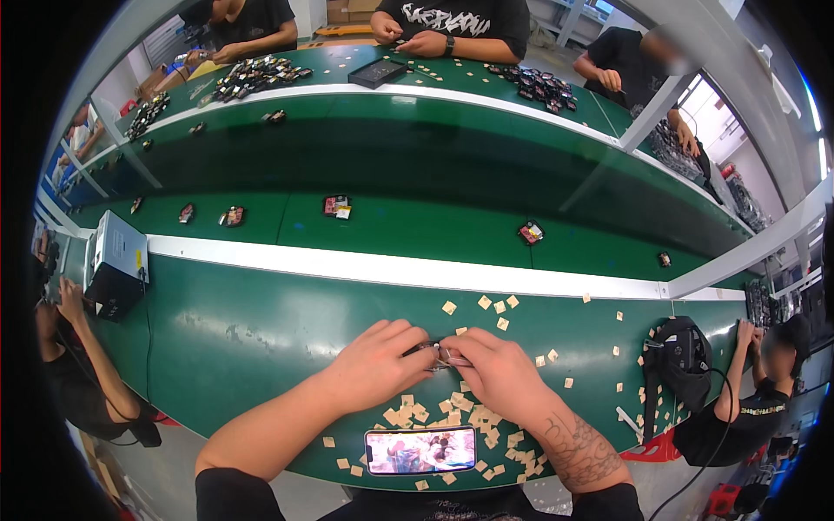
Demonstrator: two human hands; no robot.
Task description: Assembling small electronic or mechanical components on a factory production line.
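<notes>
Over the green worktable, my left hand [380, 365] and my right hand [497, 369] meet with bent fingers. Between their fingertips they pinch a small dark and silvery part [440, 356], mostly covered by the fingers, so its kind does not show. Just below the hands lies a loose pile of small beige square pieces [408, 415]. A phone [421, 451] with a lit, colourful screen rests on its long side nearest to me, among the squares.
Beyond a white rail [391, 272], small red-and-black modules [337, 206] sit spaced along a green belt [417, 230]. A grey box [120, 252] stands left; a black bag [679, 360] lies right. Co-workers sit at both sides and across, near heaped modules [256, 76] and a black tray [378, 74].
</notes>
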